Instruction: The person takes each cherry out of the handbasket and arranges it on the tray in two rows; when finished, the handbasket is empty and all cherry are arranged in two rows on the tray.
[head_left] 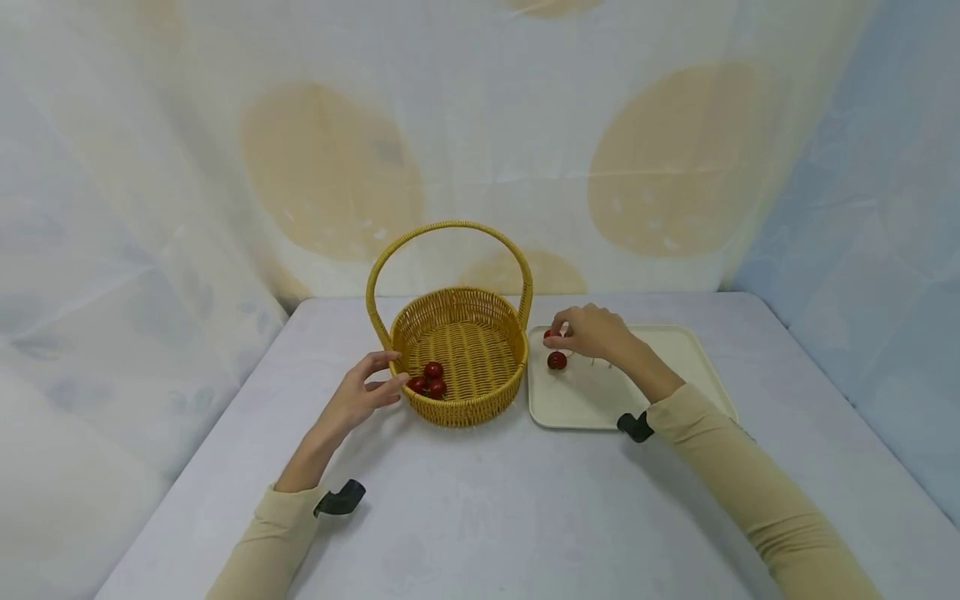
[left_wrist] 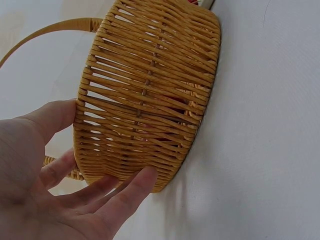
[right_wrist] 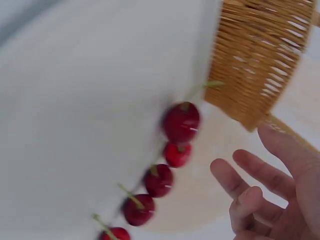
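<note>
At the left side of a yellow wicker basket [head_left: 491, 408], my left hand [head_left: 360, 392] rests spread against the rim. The left wrist view has its thumb at the rim and the other fingers, relaxed, along the woven outer wall [left_wrist: 150, 90]. Three dark red cherries [head_left: 432, 370] lie inside, near that wall. My right hand [head_left: 592, 332] is over the left part of a cream tray [head_left: 671, 337], close to red cherries [head_left: 557, 361]. In the right wrist view several cherries [right_wrist: 181, 122] with green stems form a row, and the loosely bent fingers [right_wrist: 227, 175] hold nothing.
The tall basket handle [head_left: 450, 225] arches over the basket. The tray stands just right of the basket, its rim beside the wicker wall. A pale cloth [head_left: 480, 517] covers the table, and patterned curtains [head_left: 480, 125] hang behind and at both sides.
</note>
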